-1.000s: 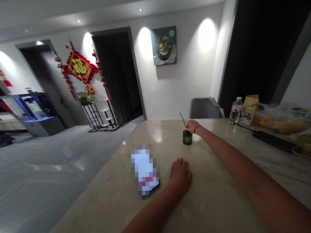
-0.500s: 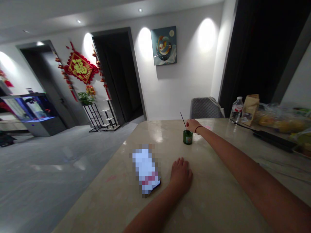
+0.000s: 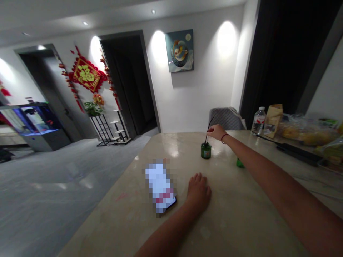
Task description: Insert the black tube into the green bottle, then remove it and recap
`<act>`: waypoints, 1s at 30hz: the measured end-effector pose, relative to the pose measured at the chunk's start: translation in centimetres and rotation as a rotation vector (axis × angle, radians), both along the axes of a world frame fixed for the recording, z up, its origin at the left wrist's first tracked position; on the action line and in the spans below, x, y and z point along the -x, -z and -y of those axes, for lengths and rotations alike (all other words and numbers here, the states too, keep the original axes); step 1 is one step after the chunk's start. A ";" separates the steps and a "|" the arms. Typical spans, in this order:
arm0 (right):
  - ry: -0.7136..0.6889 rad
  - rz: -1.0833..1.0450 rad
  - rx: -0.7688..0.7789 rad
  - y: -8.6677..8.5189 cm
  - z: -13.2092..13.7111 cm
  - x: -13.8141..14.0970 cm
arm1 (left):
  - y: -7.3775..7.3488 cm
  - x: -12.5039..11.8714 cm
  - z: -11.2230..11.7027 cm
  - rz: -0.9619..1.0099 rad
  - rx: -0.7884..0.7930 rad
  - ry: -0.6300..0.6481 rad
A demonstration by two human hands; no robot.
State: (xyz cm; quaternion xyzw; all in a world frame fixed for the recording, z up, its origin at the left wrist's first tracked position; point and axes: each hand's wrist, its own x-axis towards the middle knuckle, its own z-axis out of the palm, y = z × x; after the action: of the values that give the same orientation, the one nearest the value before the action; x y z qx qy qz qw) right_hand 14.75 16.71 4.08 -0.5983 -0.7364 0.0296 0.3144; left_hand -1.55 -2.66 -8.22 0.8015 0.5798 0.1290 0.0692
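My right hand point(image 3: 217, 132) is stretched far across the beige marble table point(image 3: 241, 221) and pinches a thin dark stick point(image 3: 208, 127), whose lower end dips into the mouth of a small green jar point(image 3: 205, 150). A small green lid point(image 3: 239, 163) lies on the table just under my right forearm. My left hand point(image 3: 198, 191) rests flat on the tabletop, fingers loosely spread, holding nothing. Right beside it, to the left, lies a phone point(image 3: 160, 187) with its screen blurred out.
A grey chair point(image 3: 224, 118) stands at the table's far end. At the far right sit a water bottle point(image 3: 257, 120), a brown paper bag point(image 3: 273, 120), plastic-wrapped food point(image 3: 308, 134) and a long dark object point(image 3: 297, 152). To the left are grey floor, a plant stand point(image 3: 104, 128) and a fish tank point(image 3: 34, 123).
My right hand has lifted slightly and tilted the stick from leaning left to leaning right in the jar. The green lid now shows under my forearm. My left hand stays put.
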 end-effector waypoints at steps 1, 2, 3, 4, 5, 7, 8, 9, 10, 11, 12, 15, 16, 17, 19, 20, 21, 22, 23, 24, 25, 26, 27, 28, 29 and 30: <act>0.005 -0.045 -0.027 -0.4 0.2 -0.4 | -0.1 0.0 0.0 -0.001 0.002 0.001; 0.008 -0.092 -0.053 -0.7 0.4 -0.9 | -0.2 0.0 0.0 -0.001 0.002 0.002; 0.008 -0.138 -0.077 -1.0 0.6 -1.5 | -0.2 0.0 0.0 0.001 -0.002 -0.001; 0.007 -0.182 -0.097 -1.3 0.8 -2.1 | -0.3 0.0 0.1 0.003 -0.005 -0.005; 0.006 -0.220 -0.114 -1.5 1.1 -2.7 | -0.4 0.0 0.1 0.004 -0.004 -0.010; 0.010 -0.283 -0.140 -1.7 1.6 -4.0 | -0.5 -0.1 0.1 -0.001 0.013 -0.014; 0.012 -0.314 -0.143 -1.7 1.8 -4.7 | -0.5 -0.1 0.1 -0.003 0.021 -0.016; 0.011 -0.346 -0.133 -1.7 1.9 -5.4 | -0.5 -0.1 0.1 -0.003 0.025 -0.019; 0.002 -0.378 -0.107 -1.6 2.1 -6.0 | -0.5 -0.1 0.1 -0.002 0.025 -0.020; -0.019 -0.405 -0.059 -1.4 2.2 -6.6 | -0.5 -0.1 0.1 0.000 0.019 -0.022; -0.057 -0.425 0.007 -1.2 2.4 -7.1 | -0.5 -0.1 0.1 0.002 0.010 -0.023; -0.226 -0.432 0.253 -0.3 3.2 -8.1 | -0.4 -0.1 0.1 0.004 -0.011 -0.020; -0.281 -0.417 0.334 0.1 3.6 -8.2 | -0.4 -0.1 0.0 0.003 -0.013 -0.020; -0.322 -0.393 0.409 0.4 3.9 -8.2 | -0.4 -0.1 0.0 0.001 -0.012 -0.021; -0.364 -0.316 0.546 1.1 4.6 -7.9 | -0.5 -0.1 0.0 -0.005 -0.004 -0.022; -0.372 -0.268 0.610 1.5 4.9 -7.7 | -0.5 -0.1 0.0 -0.008 0.002 -0.023; -0.378 -0.224 0.666 1.8 5.1 -7.5 | -0.5 -0.1 0.0 -0.010 0.007 -0.022; -0.386 -0.187 0.711 2.1 5.1 -7.4 | -0.6 -0.1 0.0 -0.012 0.011 -0.021; -0.395 -0.159 0.745 2.4 5.1 -7.2 | -0.6 -0.1 0.0 -0.013 0.014 -0.020; -0.403 -0.139 0.764 2.7 5.0 -7.0 | -0.5 -0.1 0.0 -0.013 0.013 -0.020; -0.405 -0.125 0.771 3.0 4.8 -6.9 | -0.5 -0.1 0.0 -0.012 0.008 -0.019; -0.401 -0.112 0.773 3.3 4.5 -6.9 | -0.5 -0.1 0.1 -0.012 0.004 -0.019; -0.387 -0.099 0.774 3.5 4.2 -6.8 | -0.5 -0.1 0.1 -0.012 0.001 -0.019; -0.365 -0.086 0.781 3.8 3.8 -6.8 | -0.6 -0.1 0.1 -0.012 0.001 -0.020; -0.337 -0.075 0.793 4.1 3.5 -6.8 | -0.6 -0.1 0.1 -0.012 0.001 -0.020; -0.309 -0.065 0.810 4.3 3.2 -6.7 | -0.6 -0.1 0.1 -0.013 0.002 -0.019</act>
State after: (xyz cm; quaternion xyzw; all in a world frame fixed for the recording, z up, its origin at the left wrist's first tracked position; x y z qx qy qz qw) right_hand 21.49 13.56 -0.20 -0.5548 -0.7361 0.3816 0.0694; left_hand -1.42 -2.75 -7.61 0.7967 0.5879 0.1239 0.0653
